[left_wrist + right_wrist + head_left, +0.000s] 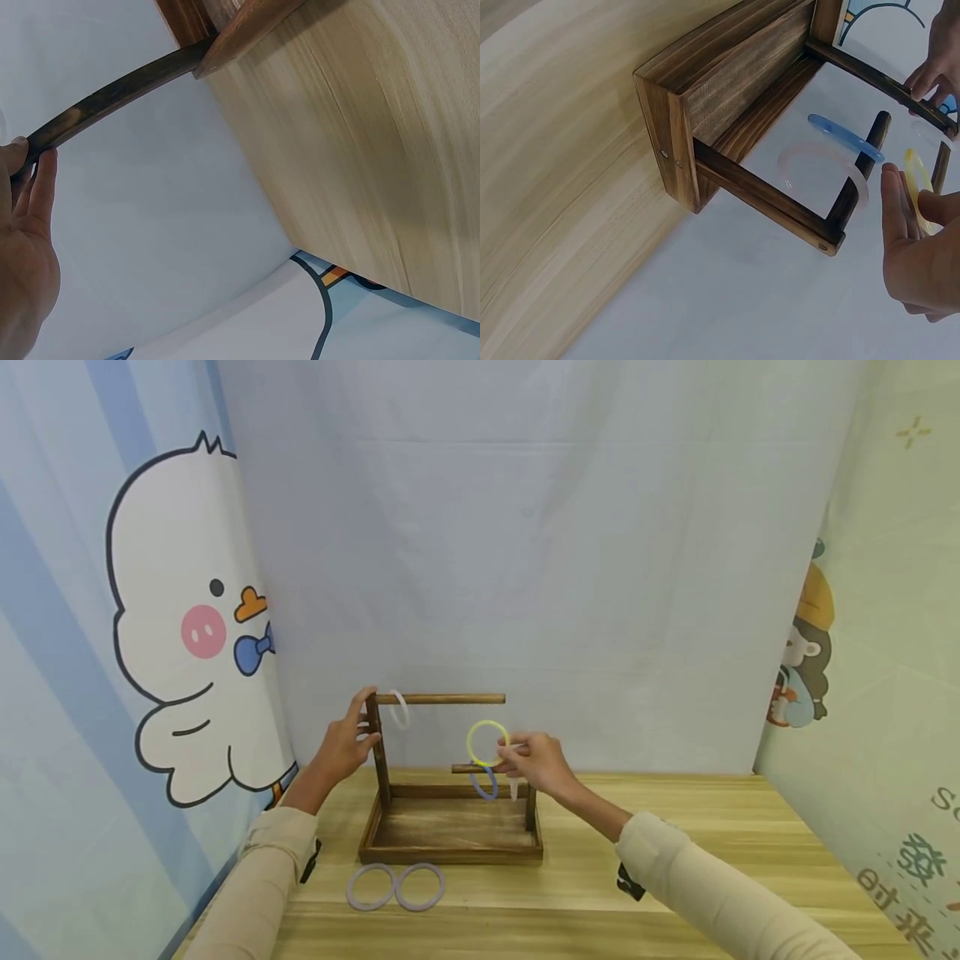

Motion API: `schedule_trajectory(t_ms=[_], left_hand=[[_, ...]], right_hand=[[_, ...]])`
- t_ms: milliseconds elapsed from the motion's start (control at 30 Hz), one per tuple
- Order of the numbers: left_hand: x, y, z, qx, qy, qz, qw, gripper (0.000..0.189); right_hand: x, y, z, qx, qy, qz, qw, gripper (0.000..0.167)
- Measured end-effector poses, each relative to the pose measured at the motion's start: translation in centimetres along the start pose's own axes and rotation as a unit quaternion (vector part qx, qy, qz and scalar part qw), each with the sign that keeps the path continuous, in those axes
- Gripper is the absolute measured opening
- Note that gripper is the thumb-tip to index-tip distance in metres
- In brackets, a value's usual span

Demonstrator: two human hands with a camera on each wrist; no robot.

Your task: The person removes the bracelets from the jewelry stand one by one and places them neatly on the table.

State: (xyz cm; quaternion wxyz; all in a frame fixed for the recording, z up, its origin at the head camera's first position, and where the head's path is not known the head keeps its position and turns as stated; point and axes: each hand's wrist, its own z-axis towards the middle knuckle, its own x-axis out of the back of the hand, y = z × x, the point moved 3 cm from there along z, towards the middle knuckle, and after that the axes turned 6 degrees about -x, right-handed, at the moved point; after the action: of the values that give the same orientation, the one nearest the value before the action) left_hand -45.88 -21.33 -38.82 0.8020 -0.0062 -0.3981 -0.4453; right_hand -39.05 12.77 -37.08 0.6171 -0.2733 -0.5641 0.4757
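A dark wooden stand with a tray base [450, 858] carries two side posts, each with a horizontal rod. My left hand [351, 745] grips the top of the taller left post [112, 97]. Between thumb and fingers, my right hand [542, 764] pinches a yellow ring [487, 722], held upright near the lower rod [870, 142]. On that lower rod hang a blue ring [844, 136] and a pale pink ring [817, 148], the pink one partly hidden by my right hand in the head view. A white ring [400, 710] hangs on the upper rod [450, 699] near the left post.
Two light purple rings [371, 887] lie side by side on the wood-grain table [660, 860], in front of the tray. A pale curtain [540, 568] hangs behind the table. Printed cloths with a cartoon duck [180, 543] and other figures line the sides.
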Motion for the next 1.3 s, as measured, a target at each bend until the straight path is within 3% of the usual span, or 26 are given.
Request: schedule_trajectory(t_ms=[200,700,867,1067,1300], left_hand=[[0.0,-0.1,0.0,-0.014,0.008,0.012,0.9998,0.087],[0.1,-0.4,0.2,0.023,-0.012,0.0,0.9997,0.085],[0.2,-0.4,0.3,0.021,-0.015,-0.006,0.9997,0.086],[0.2,-0.5,0.2,0.03,-0.02,-0.008,0.9993,0.086],[0.1,-0.4,0.1,0.039,-0.029,-0.007,0.9988,0.084]], right_hand=[[-0.6,-0.1,-0.7,0.008,-0.017,0.004,0.9998,0.023],[-2.4,0.7,-2.6,0.045,-0.062,-0.009,0.9971,0.024],[-2.7,1.3,-3.4,0.038,-0.079,0.007,0.9961,0.036],[-3.5,2.5,-4.1,0.02,-0.106,0.025,0.9938,0.024],[-4.4,3.8,-5.4,-0.006,-0.131,0.032,0.9909,0.042]])
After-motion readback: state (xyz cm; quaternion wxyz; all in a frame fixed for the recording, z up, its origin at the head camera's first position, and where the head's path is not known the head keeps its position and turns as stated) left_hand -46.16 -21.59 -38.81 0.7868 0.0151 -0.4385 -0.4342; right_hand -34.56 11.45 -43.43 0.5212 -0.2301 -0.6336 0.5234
